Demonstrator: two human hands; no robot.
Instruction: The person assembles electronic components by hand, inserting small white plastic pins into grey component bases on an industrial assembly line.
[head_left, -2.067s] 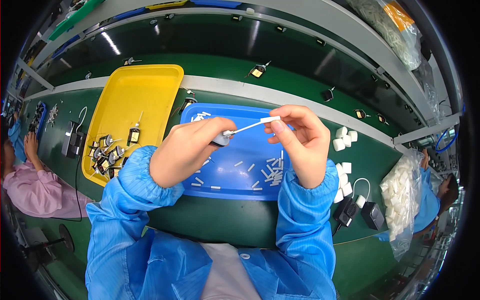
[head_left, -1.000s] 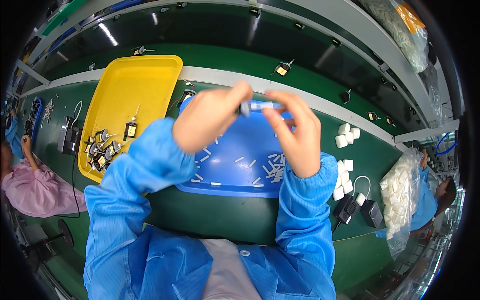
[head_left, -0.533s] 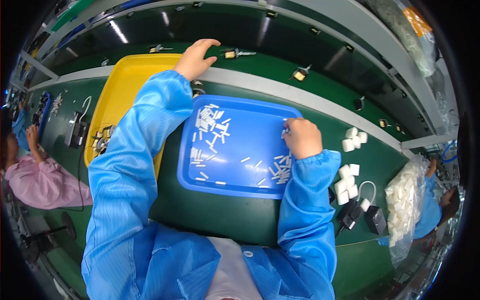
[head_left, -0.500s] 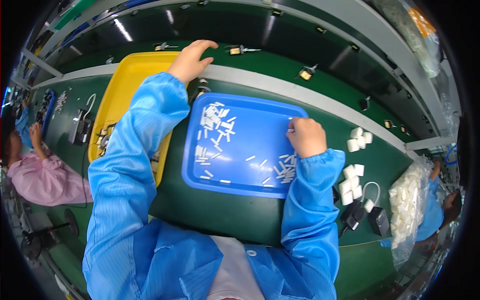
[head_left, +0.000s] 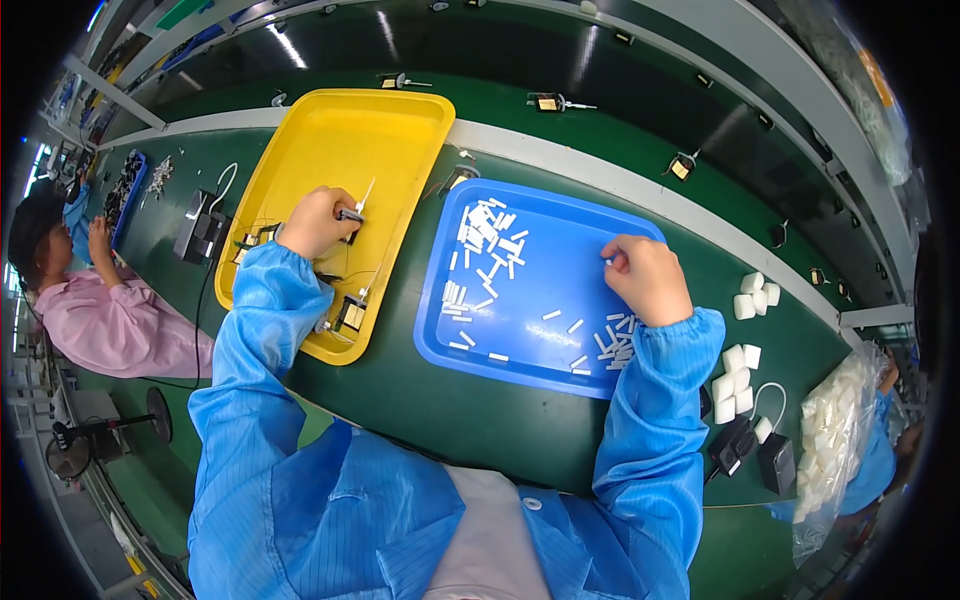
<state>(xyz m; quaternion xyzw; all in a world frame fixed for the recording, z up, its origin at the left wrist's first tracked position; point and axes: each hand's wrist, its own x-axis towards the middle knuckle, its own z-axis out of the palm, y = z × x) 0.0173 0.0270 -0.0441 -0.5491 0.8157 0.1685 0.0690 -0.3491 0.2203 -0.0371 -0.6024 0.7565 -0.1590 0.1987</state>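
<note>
Over the yellow tray [head_left: 330,115], my left hand [head_left: 318,222] is closed on a small black component [head_left: 350,214] with a thin white stem pointing up and away. More black and yellow wired components [head_left: 352,313] lie in the tray's near part. My right hand [head_left: 650,280] hovers above the right side of the blue tray [head_left: 540,377], thumb and fingertips pinched together. A tiny pale bit shows at those fingertips, too small to name. Short white tubes [head_left: 480,228] are scattered in the blue tray, mostly at its left, with a smaller heap at the near right.
A green belt behind a pale rail [head_left: 530,148] carries spaced components [head_left: 560,103]. At the right are white blocks [head_left: 735,380], black boxes [head_left: 777,462] with a cable, and a clear bag of white pieces [head_left: 838,425]. A person in pink [head_left: 110,320] works at the left.
My left hand has come back from near the belt to over the yellow tray and now holds a component. My right hand stays over the blue tray's right side, still pinched. The view has shifted.
</note>
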